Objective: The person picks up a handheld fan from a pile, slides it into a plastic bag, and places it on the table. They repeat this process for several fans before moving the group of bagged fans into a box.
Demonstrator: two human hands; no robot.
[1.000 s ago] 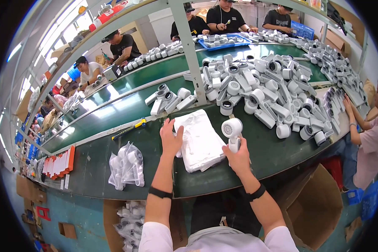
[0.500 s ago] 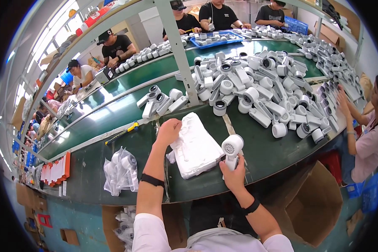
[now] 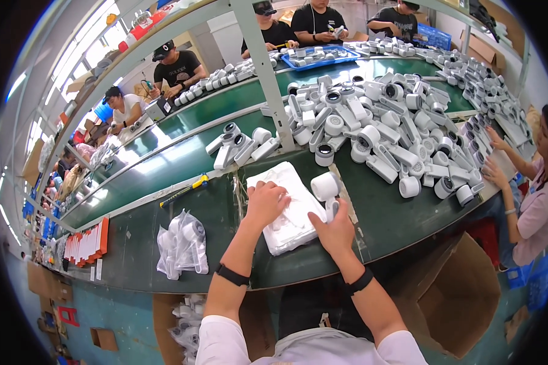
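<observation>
A white handheld fan [image 3: 327, 186] with a round head is gripped by its handle in my right hand [image 3: 337, 230], head pointing away from me. The fan is held beside the right edge of a stack of thin white plastic bags [image 3: 292, 234] lying on the dark green bench. My left hand [image 3: 266, 204] rests on the stack's left part, fingers spread and slightly bent over the top bags. Several fans packed in clear bags [image 3: 182, 246] lie to the left of my left forearm.
A large heap of fans [image 3: 377, 128] covers the bench's far right, with a smaller cluster [image 3: 240, 146] beside the metal post [image 3: 268, 79]. A yellow-handled cutter [image 3: 186, 188] and orange-edged cards [image 3: 86, 246] lie left. Cardboard boxes [image 3: 450, 298] stand below. Co-workers sit opposite and at right.
My left hand has moved right and nearer, from the stack's far left edge onto its top. My right hand has lifted the fan slightly up and left, turning its grille from view.
</observation>
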